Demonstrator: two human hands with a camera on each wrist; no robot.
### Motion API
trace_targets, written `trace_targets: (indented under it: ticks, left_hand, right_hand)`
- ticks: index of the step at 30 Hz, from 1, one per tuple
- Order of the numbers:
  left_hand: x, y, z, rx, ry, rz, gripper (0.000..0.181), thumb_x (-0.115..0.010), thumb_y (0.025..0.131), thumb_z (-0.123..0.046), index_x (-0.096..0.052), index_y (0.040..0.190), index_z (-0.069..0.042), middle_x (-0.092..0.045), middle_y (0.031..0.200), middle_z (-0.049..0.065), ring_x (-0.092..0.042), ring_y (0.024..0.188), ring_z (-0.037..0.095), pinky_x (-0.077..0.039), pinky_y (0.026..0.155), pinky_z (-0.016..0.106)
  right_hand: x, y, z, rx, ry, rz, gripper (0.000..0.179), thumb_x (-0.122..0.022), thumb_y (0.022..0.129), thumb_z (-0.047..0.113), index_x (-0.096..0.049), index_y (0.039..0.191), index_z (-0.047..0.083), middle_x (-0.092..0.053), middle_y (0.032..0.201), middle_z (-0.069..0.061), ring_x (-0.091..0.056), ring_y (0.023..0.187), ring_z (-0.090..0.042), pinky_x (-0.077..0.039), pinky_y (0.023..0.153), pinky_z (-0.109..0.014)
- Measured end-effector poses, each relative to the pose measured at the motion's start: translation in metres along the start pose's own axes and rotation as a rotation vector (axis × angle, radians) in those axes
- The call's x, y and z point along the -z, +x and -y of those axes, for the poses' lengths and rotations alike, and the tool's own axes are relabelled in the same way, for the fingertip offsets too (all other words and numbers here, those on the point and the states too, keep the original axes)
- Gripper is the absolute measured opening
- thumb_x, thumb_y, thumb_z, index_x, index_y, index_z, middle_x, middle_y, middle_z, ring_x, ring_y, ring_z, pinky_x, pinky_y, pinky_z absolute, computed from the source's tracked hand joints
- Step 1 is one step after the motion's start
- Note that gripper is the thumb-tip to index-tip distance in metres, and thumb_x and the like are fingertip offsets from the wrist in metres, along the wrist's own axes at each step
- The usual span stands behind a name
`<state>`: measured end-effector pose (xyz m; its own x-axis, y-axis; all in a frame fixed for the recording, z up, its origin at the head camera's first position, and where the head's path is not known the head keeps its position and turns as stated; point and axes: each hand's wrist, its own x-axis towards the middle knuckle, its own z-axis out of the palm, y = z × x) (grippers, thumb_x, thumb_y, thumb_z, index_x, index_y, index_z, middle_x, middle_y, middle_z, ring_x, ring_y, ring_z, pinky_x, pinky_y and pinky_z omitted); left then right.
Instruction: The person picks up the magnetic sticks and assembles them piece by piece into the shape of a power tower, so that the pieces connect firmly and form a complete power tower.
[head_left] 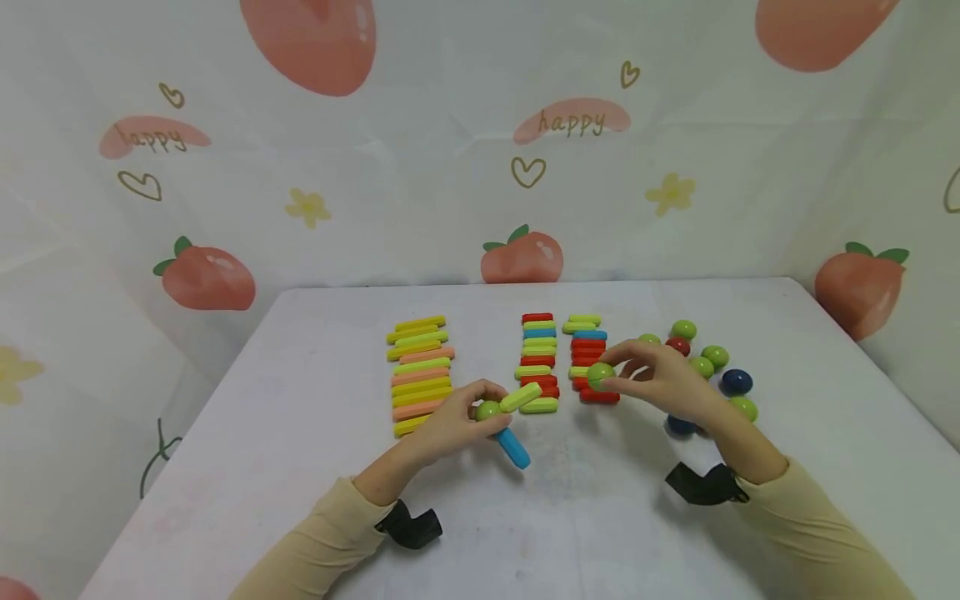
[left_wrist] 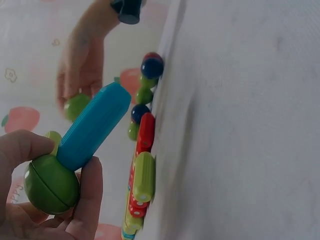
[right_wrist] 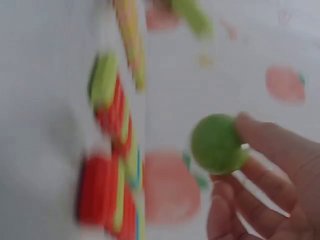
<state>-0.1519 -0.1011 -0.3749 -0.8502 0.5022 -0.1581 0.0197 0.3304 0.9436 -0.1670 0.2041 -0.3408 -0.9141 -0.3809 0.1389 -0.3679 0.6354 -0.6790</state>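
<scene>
My left hand (head_left: 452, 423) grips a green ball (left_wrist: 50, 187) that has a blue rod (left_wrist: 95, 127) and a lime rod (head_left: 521, 397) joined to it. In the head view the blue rod points down toward the front, while the lime one angles up to the right. Off to the right, my right hand (head_left: 663, 382) pinches another green ball (right_wrist: 217, 144) between thumb and fingers, above the table. That ball hangs in front of a column of red and lime rods (head_left: 599, 397) and looks apart from the left hand's piece.
A column of yellow, lime and orange rods (head_left: 420, 388) lies left of centre on the white table (head_left: 247, 467). Beside the right-hand column lies a middle column of mixed rods (head_left: 538, 406). Green, red and dark blue balls (head_left: 737, 382) are scattered beyond my right hand.
</scene>
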Motion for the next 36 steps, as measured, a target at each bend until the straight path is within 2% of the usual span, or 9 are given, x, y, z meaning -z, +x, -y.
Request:
trace_targets:
  ticks: [5, 11, 17, 23, 27, 30, 33, 36]
  left_hand:
    - [-0.005, 0.002, 0.000, -0.021, 0.023, 0.025, 0.033, -0.061, 0.090, -0.023, -0.054, 0.118, -0.007, -0.056, 0.112, 0.011, -0.058, 0.072, 0.013, -0.050, 0.073, 0.023]
    - [-0.010, 0.003, -0.002, -0.063, 0.106, 0.052, 0.029, -0.061, 0.089, -0.021, -0.055, 0.114, -0.007, -0.058, 0.104, 0.010, -0.054, 0.071, 0.013, -0.044, 0.067, 0.020]
    - [-0.014, 0.005, 0.000, -0.115, 0.169, 0.132, 0.029, -0.060, 0.090, -0.019, -0.054, 0.114, -0.002, -0.060, 0.099, 0.012, -0.057, 0.075, 0.009, -0.048, 0.069, 0.017]
    - [-0.014, 0.005, -0.001, -0.102, 0.213, 0.170, 0.029, -0.059, 0.091, -0.021, -0.054, 0.114, -0.003, -0.063, 0.104, 0.011, -0.061, 0.087, 0.012, -0.051, 0.080, 0.020]
    - [-0.011, 0.007, -0.002, -0.127, 0.184, 0.157, 0.028, -0.058, 0.092, -0.020, -0.054, 0.113, -0.002, -0.062, 0.106, 0.013, -0.061, 0.091, 0.015, -0.052, 0.084, 0.023]
    - [-0.010, 0.009, -0.002, -0.136, 0.159, 0.126, 0.027, -0.058, 0.092, -0.020, -0.055, 0.112, -0.002, -0.061, 0.106, 0.014, -0.061, 0.091, 0.015, -0.053, 0.084, 0.024]
    - [-0.008, 0.009, 0.000, -0.123, 0.154, 0.096, 0.028, -0.060, 0.091, -0.021, -0.055, 0.111, -0.002, -0.061, 0.105, 0.013, -0.061, 0.090, 0.014, -0.053, 0.082, 0.023]
    - [-0.005, 0.008, 0.002, -0.074, 0.137, 0.066, 0.030, -0.061, 0.090, -0.022, -0.055, 0.111, -0.002, -0.060, 0.105, 0.012, -0.062, 0.089, 0.014, -0.053, 0.079, 0.023]
  right_hand:
    - [-0.023, 0.004, 0.023, 0.081, 0.170, 0.034, 0.031, -0.070, 0.083, 0.018, -0.062, 0.110, 0.006, -0.066, 0.104, -0.008, -0.060, 0.085, -0.009, -0.053, 0.076, -0.018]
    - [-0.040, 0.011, 0.030, 0.121, 0.265, 0.061, 0.029, -0.069, 0.084, 0.015, -0.060, 0.110, 0.006, -0.065, 0.105, -0.011, -0.063, 0.085, -0.014, -0.054, 0.075, -0.020]
    - [-0.050, 0.016, 0.033, 0.115, 0.299, 0.095, 0.026, -0.066, 0.086, 0.016, -0.061, 0.109, 0.005, -0.064, 0.105, -0.012, -0.062, 0.089, -0.018, -0.054, 0.075, -0.021]
    - [-0.058, 0.019, 0.035, 0.114, 0.290, 0.109, 0.025, -0.068, 0.084, 0.017, -0.062, 0.106, 0.007, -0.065, 0.104, -0.008, -0.061, 0.089, -0.016, -0.053, 0.077, -0.022]
    - [-0.062, 0.021, 0.036, 0.129, 0.294, 0.115, 0.025, -0.069, 0.083, 0.016, -0.063, 0.106, 0.007, -0.066, 0.104, -0.008, -0.062, 0.088, -0.016, -0.053, 0.078, -0.023]
    - [-0.063, 0.024, 0.035, 0.120, 0.285, 0.121, 0.024, -0.066, 0.087, 0.018, -0.063, 0.107, 0.007, -0.066, 0.105, -0.009, -0.062, 0.089, -0.017, -0.053, 0.077, -0.023]
    - [-0.063, 0.028, 0.030, 0.076, 0.276, 0.127, 0.024, -0.060, 0.091, 0.020, -0.062, 0.109, 0.004, -0.066, 0.106, -0.012, -0.062, 0.089, -0.021, -0.053, 0.074, -0.024]
    - [-0.064, 0.032, 0.021, 0.029, 0.226, 0.144, 0.023, -0.059, 0.092, 0.021, -0.062, 0.106, 0.003, -0.066, 0.103, -0.012, -0.060, 0.087, -0.021, -0.052, 0.072, -0.023]
